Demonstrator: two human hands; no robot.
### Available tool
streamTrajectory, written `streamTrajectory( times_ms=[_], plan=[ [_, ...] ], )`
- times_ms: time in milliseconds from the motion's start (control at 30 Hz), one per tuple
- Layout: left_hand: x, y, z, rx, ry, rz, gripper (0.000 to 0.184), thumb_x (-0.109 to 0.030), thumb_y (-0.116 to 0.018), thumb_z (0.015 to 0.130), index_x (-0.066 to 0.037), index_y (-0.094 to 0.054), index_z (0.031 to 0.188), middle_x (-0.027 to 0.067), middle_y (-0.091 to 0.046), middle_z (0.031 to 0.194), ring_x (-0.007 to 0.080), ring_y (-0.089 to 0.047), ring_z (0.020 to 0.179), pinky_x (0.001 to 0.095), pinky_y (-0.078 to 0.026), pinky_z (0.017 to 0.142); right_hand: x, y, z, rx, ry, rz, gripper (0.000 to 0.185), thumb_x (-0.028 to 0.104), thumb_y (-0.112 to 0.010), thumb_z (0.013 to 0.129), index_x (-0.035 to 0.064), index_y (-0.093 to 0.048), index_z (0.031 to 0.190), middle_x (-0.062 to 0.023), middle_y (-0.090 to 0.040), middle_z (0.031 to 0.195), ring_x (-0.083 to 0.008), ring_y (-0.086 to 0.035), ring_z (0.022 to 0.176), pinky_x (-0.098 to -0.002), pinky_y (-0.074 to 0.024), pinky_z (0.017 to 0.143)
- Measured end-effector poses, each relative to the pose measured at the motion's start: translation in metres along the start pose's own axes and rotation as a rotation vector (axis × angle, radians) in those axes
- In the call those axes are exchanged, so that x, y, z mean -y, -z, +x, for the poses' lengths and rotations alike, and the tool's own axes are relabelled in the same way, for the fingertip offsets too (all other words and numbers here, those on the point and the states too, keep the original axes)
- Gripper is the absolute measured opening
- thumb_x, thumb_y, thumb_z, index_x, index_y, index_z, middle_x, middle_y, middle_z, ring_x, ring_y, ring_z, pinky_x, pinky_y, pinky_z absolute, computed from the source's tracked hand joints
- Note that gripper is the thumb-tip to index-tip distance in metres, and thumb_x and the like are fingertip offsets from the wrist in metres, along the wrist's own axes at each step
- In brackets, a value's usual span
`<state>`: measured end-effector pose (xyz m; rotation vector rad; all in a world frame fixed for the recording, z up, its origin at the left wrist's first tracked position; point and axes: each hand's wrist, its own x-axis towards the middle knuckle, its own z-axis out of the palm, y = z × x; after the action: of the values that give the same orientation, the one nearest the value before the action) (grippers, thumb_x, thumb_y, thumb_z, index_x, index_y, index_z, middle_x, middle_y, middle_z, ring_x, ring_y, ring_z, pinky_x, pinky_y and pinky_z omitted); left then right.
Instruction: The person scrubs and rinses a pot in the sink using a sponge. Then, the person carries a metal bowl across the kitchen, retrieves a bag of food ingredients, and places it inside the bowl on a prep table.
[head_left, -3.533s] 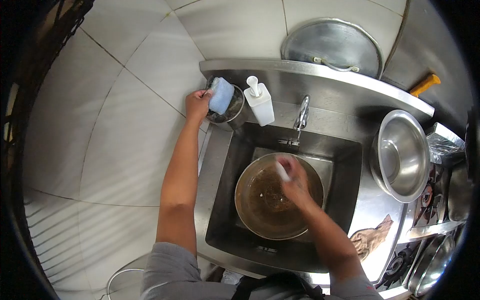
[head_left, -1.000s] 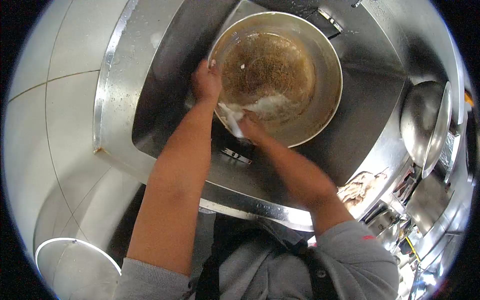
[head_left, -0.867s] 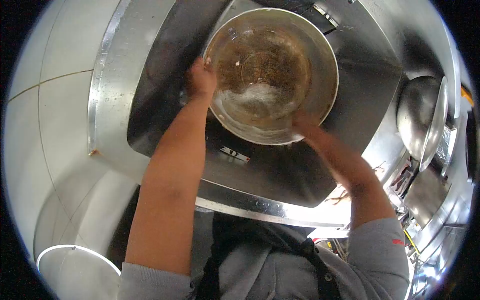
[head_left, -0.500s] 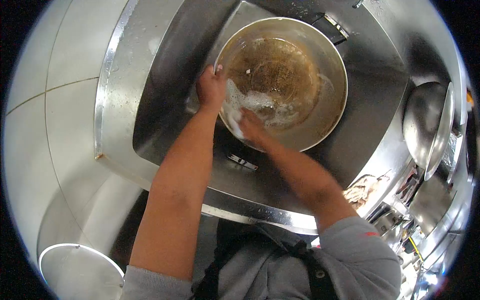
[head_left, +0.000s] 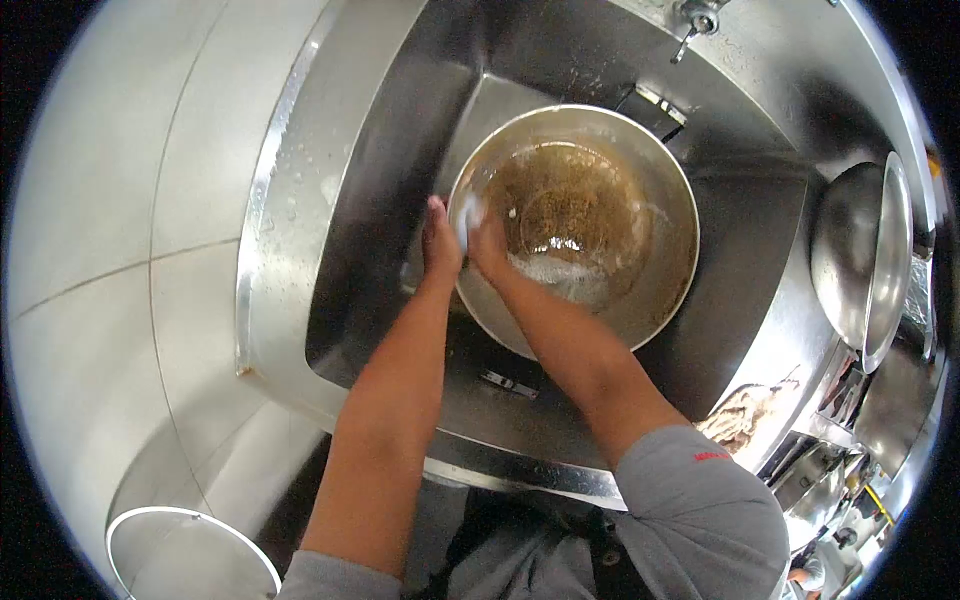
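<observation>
Evidently, most of the view is taken up by the deep, grey, rectangular steel sink (head_left: 380, 250), in which the wide, round, silvery metal pot (head_left: 672, 245) is set, open side up; whether the brown inside it is staining or tinted liquid cannot be told. Beyond the sink, on the right, a shiny round steel bowl (head_left: 848, 260) and a crumpled brown cloth (head_left: 740, 418) can be made out. The pot can be judged stiff, hard to damage, fairly heavy with liquid in it, and slippery where suds have been spread; it is best held by the rim or braced from outside. Against its left outer wall the left hand (head_left: 441, 242) is laid, though whether the fingers are hooked on the rim cannot be told. By the right hand (head_left: 486, 242), just inside that wall, a blurred, soft-looking white pad (head_left: 468, 212) is clasped, probably light and easily squeezed. A tiny white fleck (head_left: 513, 212) is seen inside the pot. Compared with half a second ago, the right hand has been moved from the near-left wall up beside the left hand, and a steel tap (head_left: 697, 18) has been brought into view.
</observation>
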<state>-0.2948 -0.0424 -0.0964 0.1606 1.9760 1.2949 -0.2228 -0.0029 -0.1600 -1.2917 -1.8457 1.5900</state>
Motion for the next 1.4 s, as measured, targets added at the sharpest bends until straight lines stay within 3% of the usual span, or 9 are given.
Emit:
streamTrajectory(
  times_ms=[133,300,533,633,833,967,1133,1267,1400],
  plan=[
    [0.026,0.003,0.018,0.115,0.247,-0.453,0.075,-0.062,-0.021,0.094,-0.002,-0.055,0.124,0.0108,-0.056,0.123,0.0251,-0.052,0.109,0.0351,-0.035,0.098,-0.092,0.023,-0.078,0.425,0.144,-0.103,0.046,0.018,-0.041,0.09,-0.0059,-0.045,0.128,-0.0309,-0.048,0.126,-0.0379,-0.043,0.124,-0.04,-0.0306,0.105],
    [0.034,0.007,0.023,-0.002,-0.006,-0.03,0.077,-0.064,-0.023,0.093,-0.001,-0.056,0.122,0.0124,-0.058,0.12,0.0282,-0.052,0.11,0.0369,-0.037,0.097,-0.001,-0.016,0.084,-0.139,-0.62,0.489,0.049,0.024,-0.05,0.089,-0.0071,-0.045,0.127,-0.0299,-0.05,0.124,-0.0384,-0.05,0.115,-0.0472,-0.0349,0.101],
    [0.015,0.002,0.019,-0.125,-0.151,0.171,0.068,-0.052,-0.023,0.097,0.007,-0.056,0.108,0.0283,-0.057,0.109,0.0438,-0.052,0.104,0.0458,-0.038,0.091,-0.038,-0.052,0.072,-0.659,0.138,-0.308,0.049,0.031,-0.05,0.092,-0.0079,-0.045,0.121,-0.0288,-0.06,0.104,-0.0421,-0.059,0.092,-0.0452,-0.0474,0.078],
    [0.03,0.003,0.025,-0.065,-0.207,0.175,0.066,-0.05,-0.025,0.097,0.007,-0.056,0.108,0.0297,-0.055,0.108,0.0444,-0.051,0.102,0.0461,-0.037,0.09,-0.025,0.002,0.158,-0.611,-0.417,1.064,0.037,0.035,-0.045,0.094,-0.0008,-0.052,0.102,-0.018,-0.058,0.104,-0.0286,-0.055,0.087,-0.0519,-0.0447,0.076],
    [0.017,0.002,0.016,-0.149,-0.157,0.233,0.067,-0.05,-0.023,0.097,0.008,-0.053,0.111,0.0302,-0.051,0.111,0.0456,-0.048,0.106,0.0467,-0.035,0.092,0.009,-0.021,0.099,-0.732,0.074,0.014,0.033,0.018,-0.048,0.092,-0.0032,-0.048,0.118,-0.0191,-0.054,0.109,-0.0305,-0.052,0.101,-0.0404,-0.0389,0.093],
    [0.023,0.009,0.018,-0.022,-0.113,0.209,0.07,-0.052,-0.022,0.097,0.01,-0.052,0.112,0.0302,-0.051,0.114,0.0444,-0.048,0.108,0.0457,-0.035,0.094,0.012,0.054,0.157,-0.579,-0.405,0.352,0.039,0.027,-0.046,0.095,-0.0019,-0.047,0.121,-0.018,-0.052,0.113,-0.0271,-0.049,0.105,-0.0371,-0.0356,0.097],
    [0.013,0.004,0.009,-0.104,-0.164,0.065,0.074,-0.056,-0.024,0.095,0.01,-0.054,0.108,0.0284,-0.054,0.109,0.0425,-0.051,0.104,0.0441,-0.037,0.091,0.018,-0.029,0.103,-0.855,0.17,0.112,0.055,0.042,-0.043,0.095,-0.0046,-0.044,0.123,-0.0232,-0.055,0.108,-0.0323,-0.055,0.097,-0.0426,-0.0419,0.091],
    [0.034,0.008,0.022,-0.071,-0.182,0.092,0.076,-0.059,-0.024,0.094,0.009,-0.054,0.108,0.0271,-0.056,0.105,0.0406,-0.053,0.101,0.0438,-0.038,0.089,0.095,0.068,0.144,-0.778,-0.486,0.373,0.075,0.052,-0.049,0.09,-0.0111,-0.035,0.128,-0.0312,-0.047,0.121,-0.0395,-0.053,0.108,-0.0452,-0.0378,0.099],
    [0.009,0.007,0.013,-0.048,-0.129,0.054,0.077,-0.06,-0.024,0.094,0.009,-0.054,0.108,0.0266,-0.057,0.105,0.0392,-0.054,0.099,0.0436,-0.039,0.088,0.087,0.025,0.117,-0.842,-0.127,0.181,0.075,0.057,-0.041,0.091,-0.0092,-0.038,0.127,-0.0316,-0.044,0.127,-0.0394,-0.049,0.114,-0.0463,-0.0385,0.096]
  ],
)
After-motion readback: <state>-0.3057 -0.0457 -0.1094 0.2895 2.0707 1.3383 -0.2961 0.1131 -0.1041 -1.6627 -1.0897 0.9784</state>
